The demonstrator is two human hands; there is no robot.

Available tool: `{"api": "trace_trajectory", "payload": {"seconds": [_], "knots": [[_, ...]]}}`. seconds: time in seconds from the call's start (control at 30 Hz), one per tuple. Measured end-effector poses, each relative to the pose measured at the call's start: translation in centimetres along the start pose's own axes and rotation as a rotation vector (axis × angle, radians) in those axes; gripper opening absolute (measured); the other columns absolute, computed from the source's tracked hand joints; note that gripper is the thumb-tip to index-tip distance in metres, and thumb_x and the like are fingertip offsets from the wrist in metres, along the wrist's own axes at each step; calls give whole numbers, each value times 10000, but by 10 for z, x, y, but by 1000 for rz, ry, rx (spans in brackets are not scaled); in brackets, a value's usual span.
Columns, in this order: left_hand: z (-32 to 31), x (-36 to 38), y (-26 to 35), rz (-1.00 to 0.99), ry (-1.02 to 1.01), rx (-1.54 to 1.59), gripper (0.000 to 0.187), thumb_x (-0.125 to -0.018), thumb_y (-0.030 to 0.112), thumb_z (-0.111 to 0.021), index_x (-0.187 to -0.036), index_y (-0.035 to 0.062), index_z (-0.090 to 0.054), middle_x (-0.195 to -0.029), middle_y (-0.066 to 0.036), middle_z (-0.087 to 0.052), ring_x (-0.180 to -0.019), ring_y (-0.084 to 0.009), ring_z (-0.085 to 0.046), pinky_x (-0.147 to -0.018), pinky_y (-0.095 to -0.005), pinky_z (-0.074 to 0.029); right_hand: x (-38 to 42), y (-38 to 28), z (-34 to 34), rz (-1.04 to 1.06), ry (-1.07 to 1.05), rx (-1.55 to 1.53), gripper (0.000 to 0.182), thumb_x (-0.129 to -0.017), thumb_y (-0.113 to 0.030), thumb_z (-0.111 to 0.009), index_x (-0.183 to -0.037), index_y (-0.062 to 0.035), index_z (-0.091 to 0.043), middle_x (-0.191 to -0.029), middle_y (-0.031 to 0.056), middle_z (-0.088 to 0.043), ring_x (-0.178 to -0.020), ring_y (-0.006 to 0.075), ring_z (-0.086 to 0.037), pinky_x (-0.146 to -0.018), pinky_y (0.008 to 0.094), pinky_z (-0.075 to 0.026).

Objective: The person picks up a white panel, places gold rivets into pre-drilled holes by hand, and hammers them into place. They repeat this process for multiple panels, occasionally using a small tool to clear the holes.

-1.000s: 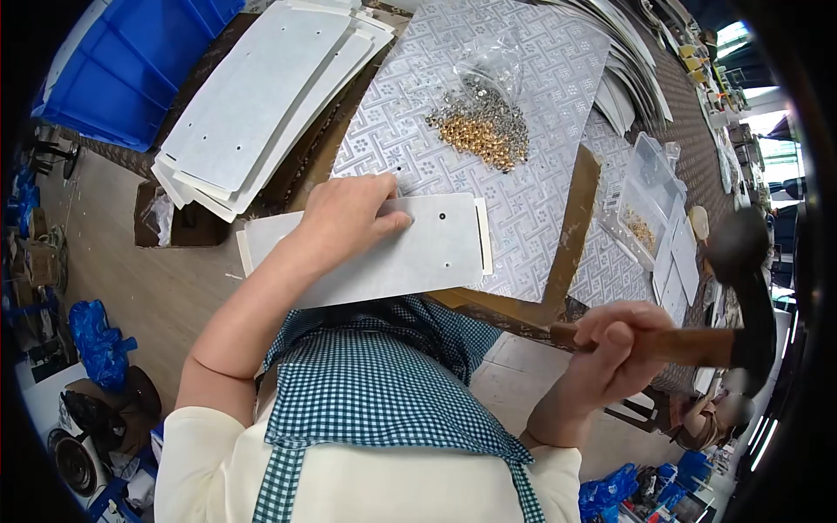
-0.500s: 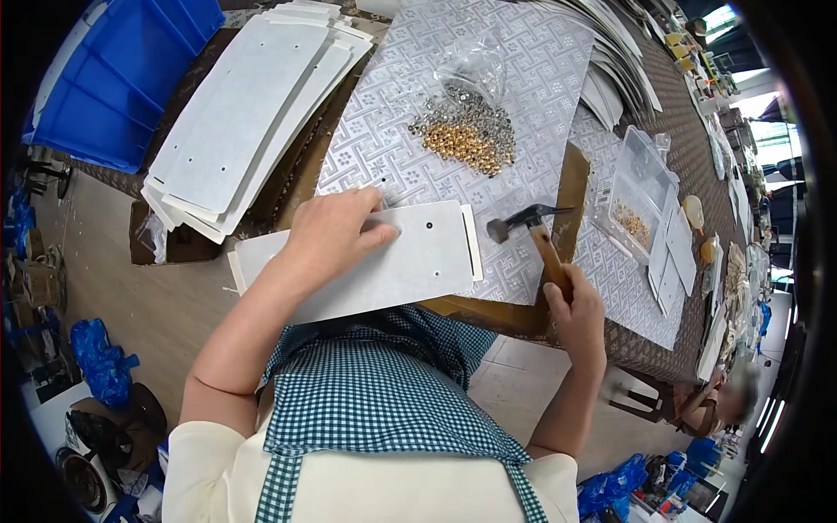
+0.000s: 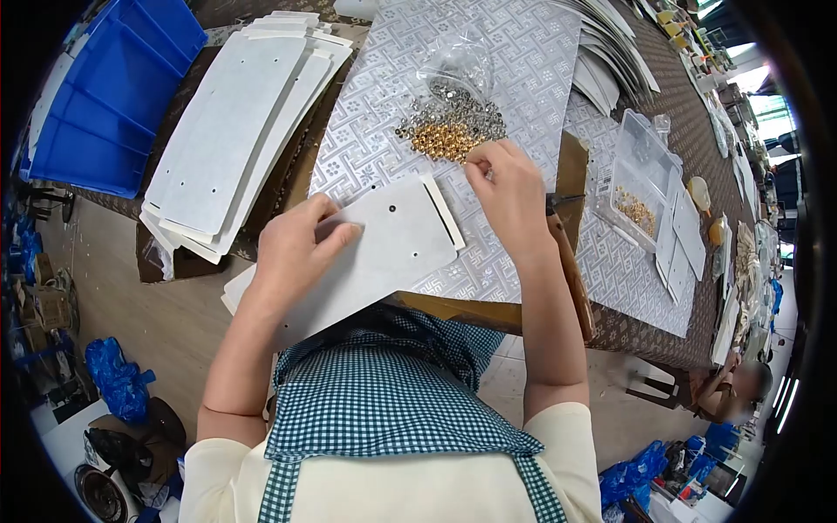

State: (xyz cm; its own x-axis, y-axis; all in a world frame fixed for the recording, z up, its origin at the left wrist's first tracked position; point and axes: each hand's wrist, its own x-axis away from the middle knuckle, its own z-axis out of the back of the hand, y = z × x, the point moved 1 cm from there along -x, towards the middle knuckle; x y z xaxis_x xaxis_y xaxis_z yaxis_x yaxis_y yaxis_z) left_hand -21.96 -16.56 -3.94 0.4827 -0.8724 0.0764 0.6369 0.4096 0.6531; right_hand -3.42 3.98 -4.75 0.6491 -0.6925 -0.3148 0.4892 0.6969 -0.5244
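Observation:
My left hand (image 3: 301, 248) grips a white rectangular panel (image 3: 384, 248), thumb on its face and fingers at its far edge. The panel has small punched holes, one with a dark ring, and is tilted on the patterned table sheet (image 3: 366, 139). At the right edge of the small gold metal fittings (image 3: 442, 141), my right hand (image 3: 510, 187) is closed in a pinch; whatever lies between its fingertips is hidden. Silver fittings (image 3: 475, 113) lie behind the gold ones. The hammer (image 3: 571, 279) rests right of my right forearm, which partly covers it.
A stack of white panels (image 3: 231, 122) stands at the left beside a blue crate (image 3: 113, 96). A clear plastic bag (image 3: 455, 65) lies behind the fittings. At the right is a clear plastic box (image 3: 641, 174) with more gold pieces. A person (image 3: 724, 392) sits farther right.
My right hand has let go of the hammer and moved up and left to the gold fittings. My left hand and the panel have shifted left, and the panel has turned.

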Motion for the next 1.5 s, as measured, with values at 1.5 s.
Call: {"api": "trace_trajectory", "payload": {"seconds": [1.5], "knots": [[-8,-41,10,-16,-57,52,374,-839,334,-754,-969,-2,-651,-801,-132,-672,-718,-203,-630,-688,-329,-494,63,-15,3,-419,-104,-197,291,-814,-271,-762,-780,-30,-603,-664,53,-551,-579,195,-530,-561,364,-431]]}}
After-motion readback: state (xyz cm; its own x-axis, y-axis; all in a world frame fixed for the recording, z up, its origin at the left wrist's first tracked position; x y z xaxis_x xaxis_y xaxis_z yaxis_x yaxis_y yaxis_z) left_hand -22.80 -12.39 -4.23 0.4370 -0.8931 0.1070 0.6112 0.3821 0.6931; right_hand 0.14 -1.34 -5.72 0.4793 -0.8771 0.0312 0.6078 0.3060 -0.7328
